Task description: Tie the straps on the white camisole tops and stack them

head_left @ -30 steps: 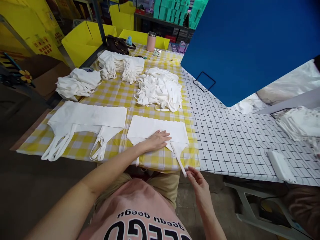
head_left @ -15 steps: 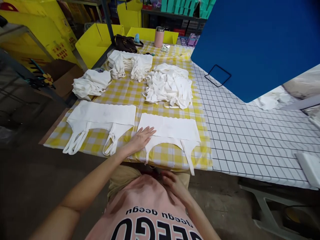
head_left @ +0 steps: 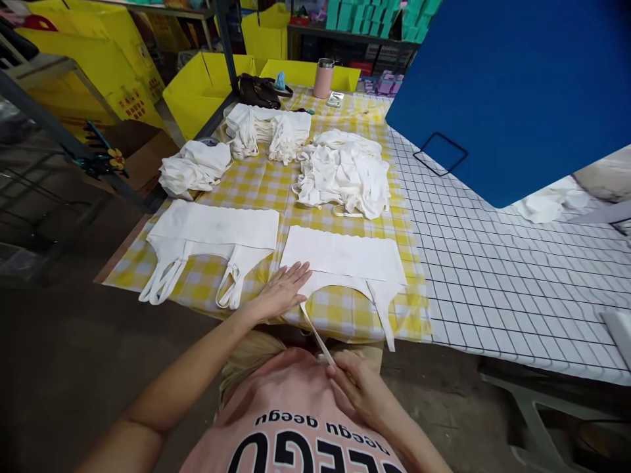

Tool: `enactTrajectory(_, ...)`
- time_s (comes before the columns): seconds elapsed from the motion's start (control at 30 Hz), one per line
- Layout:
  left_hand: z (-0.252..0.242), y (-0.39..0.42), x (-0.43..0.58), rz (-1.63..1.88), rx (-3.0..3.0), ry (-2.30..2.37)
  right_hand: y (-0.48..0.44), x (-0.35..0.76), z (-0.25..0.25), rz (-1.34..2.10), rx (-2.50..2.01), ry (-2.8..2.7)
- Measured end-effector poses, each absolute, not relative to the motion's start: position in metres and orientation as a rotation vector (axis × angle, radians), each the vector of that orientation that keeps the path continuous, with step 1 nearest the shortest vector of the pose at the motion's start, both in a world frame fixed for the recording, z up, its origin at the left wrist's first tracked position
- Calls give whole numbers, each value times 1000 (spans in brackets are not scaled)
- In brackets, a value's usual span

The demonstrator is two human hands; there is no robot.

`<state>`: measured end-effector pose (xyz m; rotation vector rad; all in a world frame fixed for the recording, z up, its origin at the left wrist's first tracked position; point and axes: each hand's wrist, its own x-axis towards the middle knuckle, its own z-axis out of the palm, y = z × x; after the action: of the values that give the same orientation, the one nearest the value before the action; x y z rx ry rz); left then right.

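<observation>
A white camisole top [head_left: 345, 253] lies flat at the table's front edge, its straps toward me. My left hand [head_left: 283, 289] rests with fingers outstretched on its left side, by the base of the left strap. Beyond the edge, my right hand [head_left: 355, 384] pinches that strap [head_left: 318, 335] and holds it taut toward my body. The right strap [head_left: 385, 325] hangs slightly over the edge. Another white camisole top [head_left: 214, 226] lies flat on the left, its straps looped near the edge.
Behind are a crumpled heap of white tops [head_left: 345, 174], a neat stack [head_left: 269, 128] and a smaller pile [head_left: 194, 167]. A pink tumbler [head_left: 324, 79] and dark bag [head_left: 259, 90] stand farther back. A blue board [head_left: 507, 92] overhangs the grid-patterned cloth [head_left: 473, 276] at right.
My right hand has taken hold of the left strap and drawn it out toward me. My left hand stays on the top, slightly lower. The view has shifted a little.
</observation>
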<state>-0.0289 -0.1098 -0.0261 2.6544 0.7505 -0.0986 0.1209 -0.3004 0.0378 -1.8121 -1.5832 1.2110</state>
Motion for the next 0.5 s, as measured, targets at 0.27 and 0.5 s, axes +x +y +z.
enactTrajectory(0.27, -26, -107, -28, -52, 2630, 721, -287, 193, 108, 1094, -2036, -1723)
enactTrajectory(0.5, -18, -109, -26, -106, 2564, 746, -257, 233, 131, 746, -2171, -1715)
